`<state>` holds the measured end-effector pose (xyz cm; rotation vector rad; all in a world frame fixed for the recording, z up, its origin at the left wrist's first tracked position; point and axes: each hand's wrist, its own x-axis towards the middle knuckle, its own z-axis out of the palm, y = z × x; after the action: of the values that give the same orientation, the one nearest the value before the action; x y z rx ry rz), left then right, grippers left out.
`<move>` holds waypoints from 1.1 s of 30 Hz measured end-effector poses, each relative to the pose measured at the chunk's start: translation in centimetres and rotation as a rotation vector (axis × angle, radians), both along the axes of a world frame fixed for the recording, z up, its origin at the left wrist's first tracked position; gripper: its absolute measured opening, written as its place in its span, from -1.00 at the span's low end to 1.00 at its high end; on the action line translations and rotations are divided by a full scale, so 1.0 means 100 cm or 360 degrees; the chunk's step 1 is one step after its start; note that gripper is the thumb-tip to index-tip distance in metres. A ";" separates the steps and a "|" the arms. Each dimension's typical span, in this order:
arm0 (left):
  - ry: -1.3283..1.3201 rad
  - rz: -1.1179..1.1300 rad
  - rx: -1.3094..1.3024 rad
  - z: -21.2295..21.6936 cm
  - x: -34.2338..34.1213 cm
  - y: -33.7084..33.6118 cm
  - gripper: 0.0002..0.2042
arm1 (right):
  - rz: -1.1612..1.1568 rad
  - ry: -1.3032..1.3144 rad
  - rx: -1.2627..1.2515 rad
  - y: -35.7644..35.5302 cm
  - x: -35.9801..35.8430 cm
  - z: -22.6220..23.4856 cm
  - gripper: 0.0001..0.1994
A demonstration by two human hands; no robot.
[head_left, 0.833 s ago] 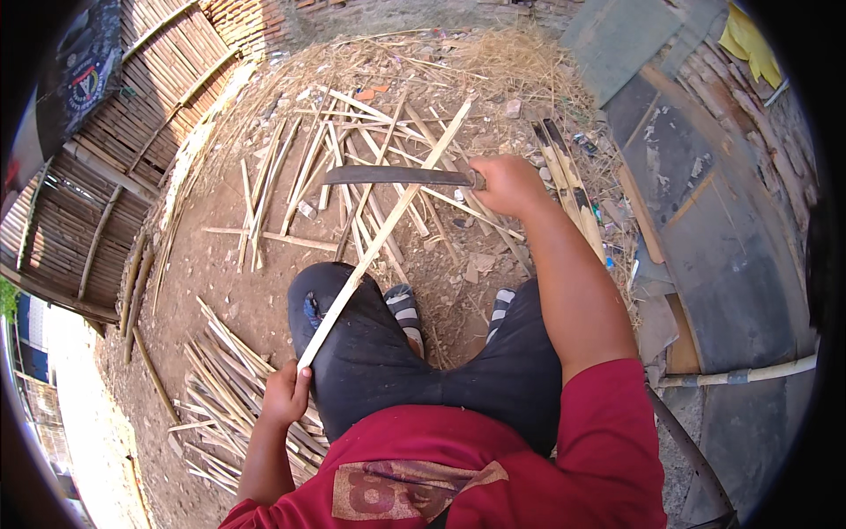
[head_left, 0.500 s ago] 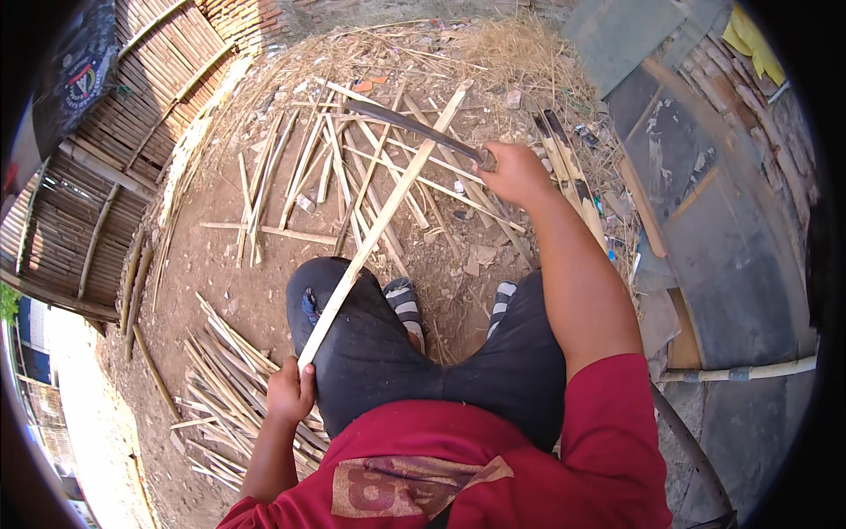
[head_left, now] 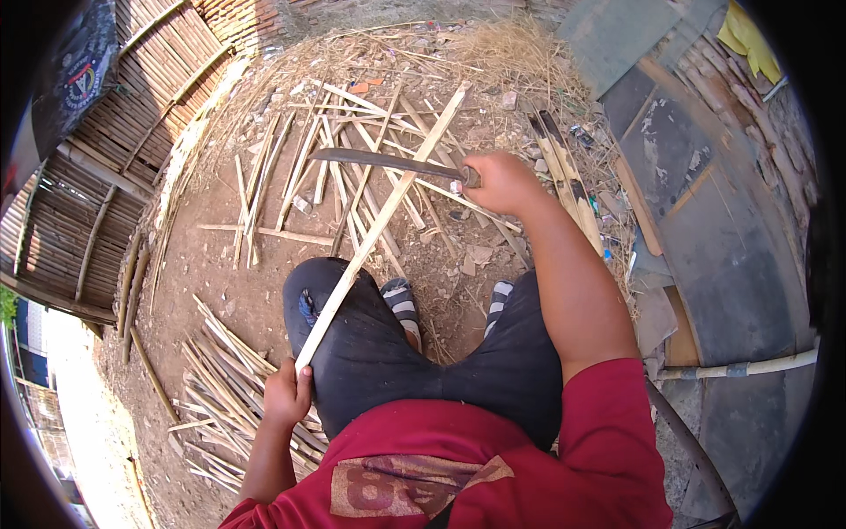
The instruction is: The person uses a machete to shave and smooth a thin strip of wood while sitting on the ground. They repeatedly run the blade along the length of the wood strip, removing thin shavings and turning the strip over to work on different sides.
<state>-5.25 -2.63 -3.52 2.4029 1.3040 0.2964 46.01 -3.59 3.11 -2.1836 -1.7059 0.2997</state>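
Observation:
My left hand (head_left: 289, 393) is closed round the near end of a long pale bamboo strip (head_left: 381, 222), beside my left thigh. The strip slants up across that leg, its far end pointing away to the right. In my right hand (head_left: 498, 182) is the handle of a machete (head_left: 383, 160) with a long dark blade. The blade points left and crosses the strip on its far half; whether its edge touches the wood I cannot tell. Several loose bamboo strips (head_left: 291, 167) lie scattered on the dirt beyond my feet.
A pile of thin strips (head_left: 231, 388) lies by my left side. Split bamboo pieces (head_left: 564, 176) with dark ends rest at the right, near dark boards (head_left: 705, 229). A slatted bamboo panel (head_left: 167, 79) stands far left. Dry straw (head_left: 520, 53) covers the back ground.
The machete has come nearer along the strip toward me, its blade swinging to a more level angle. My right hand moved slightly left and nearer. My left hand stays almost in place.

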 end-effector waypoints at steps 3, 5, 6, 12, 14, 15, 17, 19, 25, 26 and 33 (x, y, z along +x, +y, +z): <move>0.0015 -0.0021 0.0018 -0.001 -0.005 0.000 -0.63 | 0.0033 -0.0083 0.0057 -0.002 0.004 0.005 -0.57; 0.0057 -0.0029 0.0029 -0.001 -0.005 0.000 -0.63 | -0.0121 0.0048 0.0185 -0.010 0.019 -0.001 -0.56; 0.0079 -0.0037 0.0034 0.000 -0.005 0.001 -0.63 | -0.0201 0.0115 0.0249 -0.013 0.026 -0.006 -0.56; 0.0055 0.0017 0.0085 -0.001 -0.008 -0.008 -0.63 | -0.0327 0.0327 0.0239 -0.024 0.016 0.016 -0.44; -0.0006 -0.0009 0.0078 -0.002 -0.006 -0.008 -0.63 | -0.0383 0.0286 0.0487 -0.028 0.018 0.010 -0.38; -0.0036 -0.0021 0.0075 -0.002 -0.005 -0.009 -0.63 | -0.0408 0.0265 0.0611 -0.030 0.020 0.008 -0.35; -0.0033 -0.0016 0.0080 -0.003 -0.007 -0.009 -0.63 | -0.0489 0.0320 0.0626 -0.033 0.024 0.013 -0.32; -0.0036 -0.0015 0.0081 -0.003 -0.008 -0.010 -0.63 | -0.0552 0.0343 0.0656 -0.038 0.030 0.016 -0.30; -0.0015 -0.0068 0.0092 0.003 -0.009 -0.012 -0.64 | -0.0530 0.0611 0.0925 -0.042 0.046 0.003 -0.36; -0.0017 -0.0077 0.0087 -0.001 -0.012 -0.009 -0.64 | -0.0523 0.0651 0.0858 -0.041 0.046 0.003 -0.36; -0.0149 -0.0111 -0.0085 0.003 -0.007 -0.004 -0.62 | -0.0525 0.0723 0.0537 -0.025 0.034 -0.009 -0.37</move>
<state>-5.97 -3.01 -3.26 2.3546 1.1698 0.3455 49.37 -6.08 2.25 -1.9193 -1.0493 0.3564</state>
